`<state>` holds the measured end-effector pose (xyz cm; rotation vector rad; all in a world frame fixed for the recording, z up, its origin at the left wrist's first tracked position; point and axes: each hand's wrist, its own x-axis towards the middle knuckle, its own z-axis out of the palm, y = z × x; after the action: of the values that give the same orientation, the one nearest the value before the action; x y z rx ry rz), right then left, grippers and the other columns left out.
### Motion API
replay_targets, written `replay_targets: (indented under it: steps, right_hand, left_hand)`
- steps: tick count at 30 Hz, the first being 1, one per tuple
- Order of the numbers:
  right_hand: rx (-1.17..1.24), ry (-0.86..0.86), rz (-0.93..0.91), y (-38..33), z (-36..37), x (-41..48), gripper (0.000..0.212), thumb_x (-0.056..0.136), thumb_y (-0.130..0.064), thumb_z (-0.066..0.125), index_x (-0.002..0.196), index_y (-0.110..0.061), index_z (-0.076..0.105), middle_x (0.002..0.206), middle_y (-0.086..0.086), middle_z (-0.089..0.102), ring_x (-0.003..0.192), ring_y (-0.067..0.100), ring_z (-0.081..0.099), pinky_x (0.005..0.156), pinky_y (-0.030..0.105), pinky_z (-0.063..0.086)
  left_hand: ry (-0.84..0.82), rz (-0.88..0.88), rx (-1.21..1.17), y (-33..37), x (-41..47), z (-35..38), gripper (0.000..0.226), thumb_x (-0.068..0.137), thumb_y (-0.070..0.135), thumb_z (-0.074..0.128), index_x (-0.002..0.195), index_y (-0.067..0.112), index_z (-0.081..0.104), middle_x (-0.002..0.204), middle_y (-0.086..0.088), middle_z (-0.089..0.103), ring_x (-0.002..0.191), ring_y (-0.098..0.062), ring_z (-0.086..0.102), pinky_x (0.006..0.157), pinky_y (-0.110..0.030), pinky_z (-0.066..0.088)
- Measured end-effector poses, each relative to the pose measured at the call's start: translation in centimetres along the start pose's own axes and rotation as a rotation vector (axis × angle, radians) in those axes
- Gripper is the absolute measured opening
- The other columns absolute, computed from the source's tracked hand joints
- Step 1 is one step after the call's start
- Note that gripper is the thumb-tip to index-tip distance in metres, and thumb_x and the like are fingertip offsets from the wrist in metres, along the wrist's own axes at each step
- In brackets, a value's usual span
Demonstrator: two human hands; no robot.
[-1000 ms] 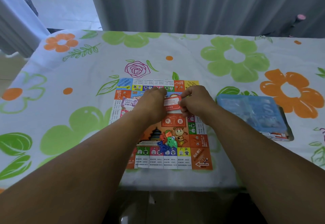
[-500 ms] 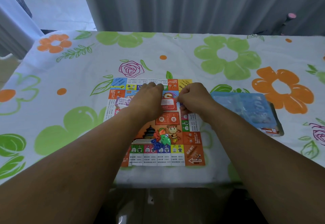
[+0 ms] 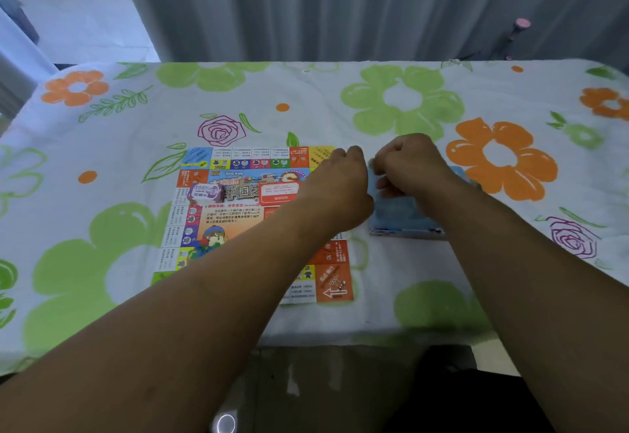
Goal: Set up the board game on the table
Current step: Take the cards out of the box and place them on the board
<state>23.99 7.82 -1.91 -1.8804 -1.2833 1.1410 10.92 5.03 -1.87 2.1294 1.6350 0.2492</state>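
The colourful game board [image 3: 238, 214] lies flat near the table's front edge. On it rest a purple stack of cards [image 3: 206, 192] at the left and a red card stack [image 3: 278, 192] in the middle. To the board's right lies the blue game box [image 3: 405, 221]. My left hand [image 3: 340, 184] and my right hand [image 3: 408, 167] are both over the box's far left corner, fingers curled on its edge. My left forearm hides the board's lower middle and the small playing pieces there.
The table wears a white cloth [image 3: 102, 160] with green and orange flowers. Grey curtains [image 3: 340, 7] hang behind its far edge. The floor [image 3: 323, 388] shows below the front edge.
Both hands let go of the red cards, left them on the board's centre, and moved right to the blue box. The camera view shifted too.
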Motion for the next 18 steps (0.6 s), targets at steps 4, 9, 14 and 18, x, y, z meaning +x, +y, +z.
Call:
replay_targets:
  steps: [4,9,14,18]
  right_hand:
    - [-0.07,0.124,0.003,2.0,-3.1,0.5,0.021,0.081,-0.004,0.065,0.091,0.015,0.064,0.078,0.017,0.056,0.067,0.027,0.057,0.058,0.036,0.049]
    - [-0.338,0.254,-0.008,4.6,-5.9,0.9,0.023,0.079,-0.009,0.066,0.1,0.002,0.063,0.094,0.014,0.062,0.085,0.033,0.061,0.077,0.047,0.054]
    - [-0.479,0.273,0.103,7.5,-7.7,1.6,0.045,0.081,-0.018,0.065,0.123,-0.006,0.056,0.125,0.017,0.056,0.113,0.04,0.055,0.083,0.038,0.047]
    - [-0.442,0.272,0.128,8.4,-8.1,1.7,0.037,0.077,-0.019,0.064,0.111,-0.005,0.06,0.112,0.017,0.059,0.1,0.039,0.06,0.068,0.033,0.042]
  left_hand:
    - [-0.054,-0.076,-0.03,1.3,0.6,1.0,0.042,0.09,0.018,0.064,0.126,0.007,0.045,0.125,-0.015,0.047,0.111,-0.035,0.056,0.077,-0.036,0.041]
    - [-0.095,-0.15,-0.021,2.7,1.0,2.3,0.043,0.092,0.02,0.06,0.134,0.016,0.053,0.133,-0.012,0.04,0.11,-0.036,0.06,0.089,-0.038,0.047]
    - [-0.128,-0.191,0.021,3.9,1.5,3.2,0.042,0.092,0.017,0.056,0.134,0.014,0.052,0.133,-0.014,0.039,0.107,-0.037,0.061,0.082,-0.034,0.044]
    - [-0.128,-0.215,0.054,4.2,1.8,3.5,0.038,0.091,0.015,0.056,0.129,0.01,0.053,0.128,-0.015,0.042,0.106,-0.038,0.06,0.078,-0.034,0.042]
